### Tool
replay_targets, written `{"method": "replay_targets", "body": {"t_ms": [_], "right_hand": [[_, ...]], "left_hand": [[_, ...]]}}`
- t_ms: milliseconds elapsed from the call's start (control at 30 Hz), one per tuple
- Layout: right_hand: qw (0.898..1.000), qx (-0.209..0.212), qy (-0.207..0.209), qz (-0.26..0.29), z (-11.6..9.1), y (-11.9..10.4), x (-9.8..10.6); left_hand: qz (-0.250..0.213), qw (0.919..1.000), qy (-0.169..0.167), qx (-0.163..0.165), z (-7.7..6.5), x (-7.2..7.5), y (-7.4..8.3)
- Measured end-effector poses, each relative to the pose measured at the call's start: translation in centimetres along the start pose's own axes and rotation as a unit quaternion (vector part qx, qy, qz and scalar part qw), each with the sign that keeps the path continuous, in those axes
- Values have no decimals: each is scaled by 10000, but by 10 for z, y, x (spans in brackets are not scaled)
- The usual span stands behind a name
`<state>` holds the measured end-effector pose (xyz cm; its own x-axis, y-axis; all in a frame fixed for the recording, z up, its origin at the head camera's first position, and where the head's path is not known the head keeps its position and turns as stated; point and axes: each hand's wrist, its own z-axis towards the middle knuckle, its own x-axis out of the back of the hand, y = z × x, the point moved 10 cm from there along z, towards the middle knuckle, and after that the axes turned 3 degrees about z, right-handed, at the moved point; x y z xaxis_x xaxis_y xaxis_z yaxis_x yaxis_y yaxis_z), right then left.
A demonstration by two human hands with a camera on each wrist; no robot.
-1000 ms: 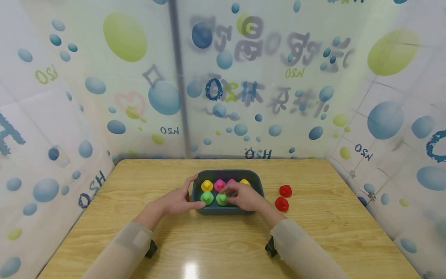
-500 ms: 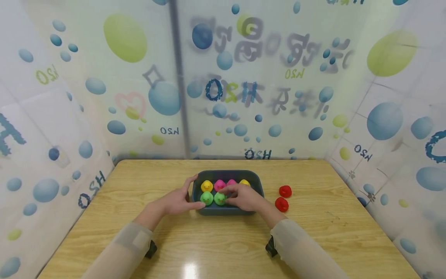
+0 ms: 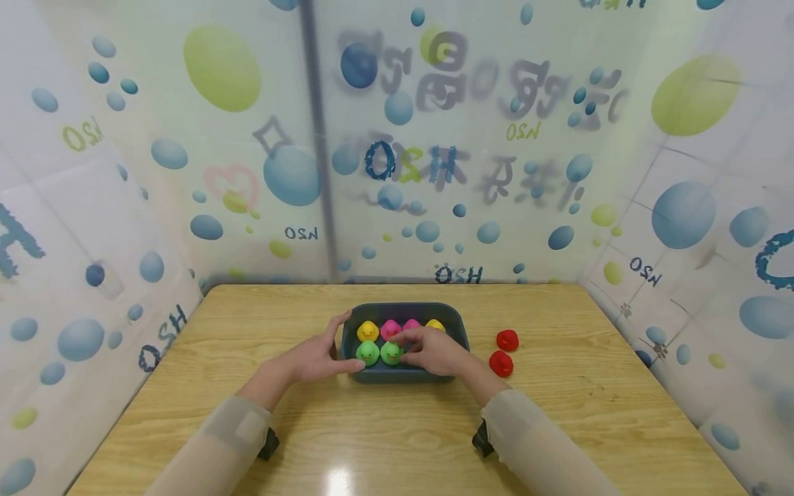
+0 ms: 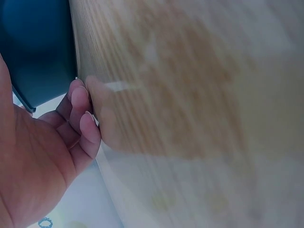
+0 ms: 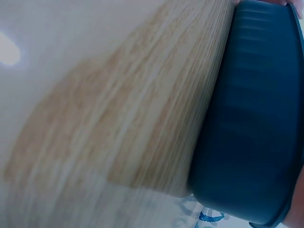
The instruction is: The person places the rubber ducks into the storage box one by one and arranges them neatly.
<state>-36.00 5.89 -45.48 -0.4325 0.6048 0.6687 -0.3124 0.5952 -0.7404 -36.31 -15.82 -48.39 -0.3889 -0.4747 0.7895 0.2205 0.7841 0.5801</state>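
A dark blue tray (image 3: 397, 377) on the table holds small toy ducks. Its back row shows a yellow duck (image 3: 368, 332), two pink ducks (image 3: 390, 331) and another yellow duck (image 3: 436, 324), partly behind my right hand. In front sit two green ducks, the left one (image 3: 367, 354) near my left thumb. My left hand (image 3: 313, 355) grips the tray's left end, thumb at the front rim and index finger at the back corner. My right hand (image 3: 434, 351) reaches inside, thumb and fingers pinching the right-hand green duck (image 3: 391, 354). Ducks are out of sight in both wrist views.
Two red ducks (image 3: 501, 364) lie on the wooden table (image 3: 558, 413) to the right of the tray. A patterned curtain (image 3: 397, 207) closes off the back and both sides. Dark wrist devices (image 3: 482, 439) show under the sleeves.
The right-hand green duck has shifted slightly left, closer to the other green duck, then stayed there. My left hand and the tray have stayed in place.
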Motion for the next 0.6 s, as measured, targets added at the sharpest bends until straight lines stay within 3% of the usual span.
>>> {"method": "replay_targets", "body": {"t_ms": [267, 600], "right_hand": [[9999, -10, 104, -21, 1, 1, 1], [9961, 394, 757, 204, -7, -5, 24]], "left_hand": [[23, 10000, 13, -5, 0, 0, -1], [-37, 10000, 9, 20, 1, 0, -2]]}}
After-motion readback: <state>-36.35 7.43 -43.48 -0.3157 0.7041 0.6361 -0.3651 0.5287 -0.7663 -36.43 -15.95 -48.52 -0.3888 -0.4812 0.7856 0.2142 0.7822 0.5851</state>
